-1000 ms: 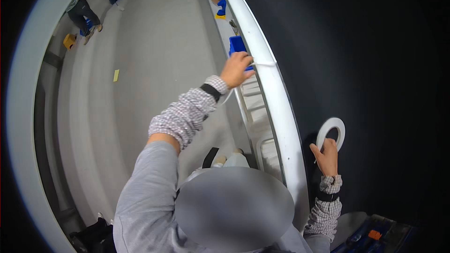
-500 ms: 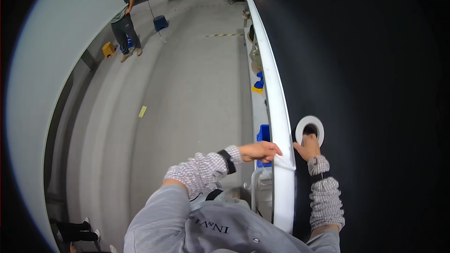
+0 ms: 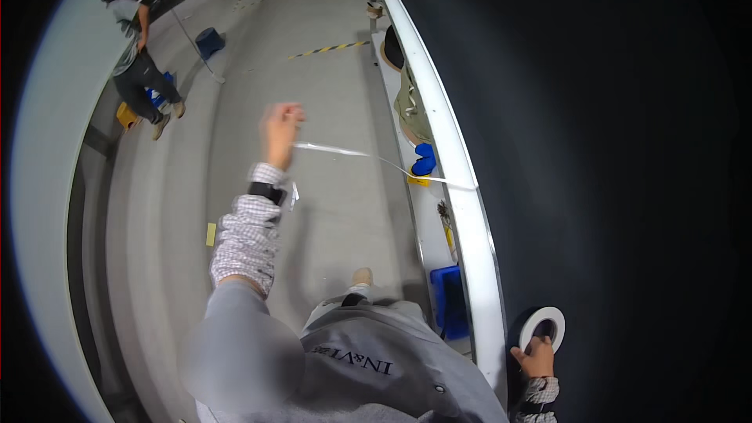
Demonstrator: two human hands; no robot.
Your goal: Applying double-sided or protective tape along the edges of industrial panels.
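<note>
My left hand (image 3: 280,131) is raised over the floor, out to the left of the panel. It is smeared by motion, its fingers closed on one end of a thin white strip (image 3: 333,149). From there the strip sags across to the white edge (image 3: 484,266) of the large black panel (image 3: 611,188), where its other end still adheres. On the black surface near the lower right, my right hand (image 3: 537,360) grips a roll of white tape (image 3: 557,321), fingers in its hole and thumb outside.
Below the panel edge, a shelf (image 3: 427,223) carries a blue bin (image 3: 448,305) and a blue-and-yellow object (image 3: 423,160). A person (image 3: 141,63) stands at the far left near a dark blue stool (image 3: 209,43). A pale panel (image 3: 59,172) borders the left side.
My left hand has swung from the panel edge out to the left and away, drawing the strip off the edge. The view has shifted; my right hand remains on the tape roll.
</note>
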